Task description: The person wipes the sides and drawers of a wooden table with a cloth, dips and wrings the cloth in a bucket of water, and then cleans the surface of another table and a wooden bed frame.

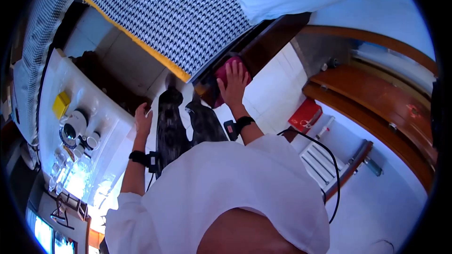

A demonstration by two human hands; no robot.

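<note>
My right hand (233, 84) lies flat with its fingers spread on a dark pink cloth (248, 76), against the dark wooden side (263, 47) of a long seat or bed. Part of the cloth is hidden under the palm. A black-and-white houndstooth cover (174, 14) with a yellow edge is spread over that furniture. My left hand (143, 120) hangs with loosely bent fingers beside the corner of a white-covered table (110, 113), and nothing shows in it. Each wrist wears a black strap with a small box.
On the table are a yellow box (61, 105), white cups (93, 140) and several glasses (59, 174). To my right stand a wooden cabinet (372, 99), a red box (305, 114) and a white slatted rack (318, 162). A black cable (337, 169) loops beside me.
</note>
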